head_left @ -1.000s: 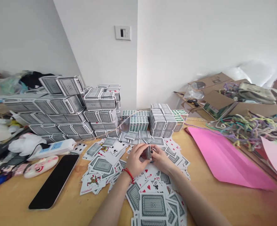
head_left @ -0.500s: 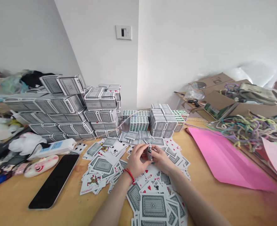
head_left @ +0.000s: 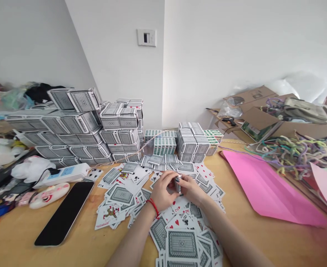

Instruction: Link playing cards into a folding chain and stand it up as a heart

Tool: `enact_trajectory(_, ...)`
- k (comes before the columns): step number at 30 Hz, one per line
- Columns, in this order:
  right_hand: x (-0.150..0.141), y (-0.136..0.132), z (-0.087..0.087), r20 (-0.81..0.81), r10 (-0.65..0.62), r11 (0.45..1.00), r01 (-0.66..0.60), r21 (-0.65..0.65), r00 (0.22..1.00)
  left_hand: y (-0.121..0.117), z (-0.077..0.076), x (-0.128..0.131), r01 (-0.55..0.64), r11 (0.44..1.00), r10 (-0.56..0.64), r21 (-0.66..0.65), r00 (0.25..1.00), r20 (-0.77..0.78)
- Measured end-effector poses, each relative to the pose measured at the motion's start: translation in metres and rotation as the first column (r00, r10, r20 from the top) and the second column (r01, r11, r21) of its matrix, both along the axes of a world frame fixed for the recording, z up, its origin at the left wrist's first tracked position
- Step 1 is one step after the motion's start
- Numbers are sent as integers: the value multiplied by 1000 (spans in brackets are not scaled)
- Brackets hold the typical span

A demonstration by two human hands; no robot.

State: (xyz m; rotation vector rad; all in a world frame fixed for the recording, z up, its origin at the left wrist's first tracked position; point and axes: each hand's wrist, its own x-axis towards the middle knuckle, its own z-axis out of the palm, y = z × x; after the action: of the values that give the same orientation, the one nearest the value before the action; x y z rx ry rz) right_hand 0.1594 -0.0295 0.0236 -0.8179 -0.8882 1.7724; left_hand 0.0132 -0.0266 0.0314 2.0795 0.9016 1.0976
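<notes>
- The right hand (head_left: pixel 192 189) is clamped on a small card piece (head_left: pixel 179 188), thumb and fingers pinching it upright at the centre of the clock.
- The left hand (head_left: pixel 162 191), at nine o'clock, is curved around the same piece; whether its fingertips press on it, I cannot tell. A red bracelet (head_left: pixel 153 207) circles that wrist.
- Below and around both hands, loose playing cards (head_left: pixel 120 195) lie spread over the bench (head_left: pixel 249 241) — some face up, some patterned back up.
- At six o'clock, between the forearms, a face-down card (head_left: pixel 182 244) tops an overlapping heap.
- At eight o'clock lies a joker card (head_left: pixel 110 214), face up.
- Farther out, between eight and nine, a black phone (head_left: pixel 64 213) lies flat.
- At three o'clock a pink sheet (head_left: pixel 266 189) rests on the bench.
- At eleven stand green-patterned blocks (head_left: pixel 164 145); just past twelve, a grey stack of card blocks (head_left: pixel 192 142).
- Toward ten rises the largest stack (head_left: pixel 69 128) — tiers of grey-backed blocks.
</notes>
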Motion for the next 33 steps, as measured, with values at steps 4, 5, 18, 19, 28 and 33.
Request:
enact_trajectory(4, -3, -1, 3, -12, -73, 997, 73, -18, 997, -1, 1, 3, -6, 1000, 6, 10, 1000, -6)
enact_trajectory(5, -3, -2, 3, -21, -88, 996, 88, -27, 996, -1, 0, 3, -3, 1000, 3, 15, 1000, -2)
enact_trajectory(18, -4, -1, 1, 49, -155, 987, 157, -46, 987, -1, -3, 3, -30, 999, 29, 30, 999, 32)
enact_trajectory(19, -4, -1, 2, 64, -123, 992, 125, -23, 990, -1, -3, 3, -41, 999, 40, 32, 999, 36)
enact_trajectory(28, 1, -3, 6, 74, -3, 1000, 1, 24, 997, 1, -7, 2, -30, 1000, 30, 6, 1000, 6)
enact_trajectory(33, 2, -2, 2, 150, -150, 980, 127, 155, 977, 1, 0, -5, -4, 1000, 3, 23, 999, 54)
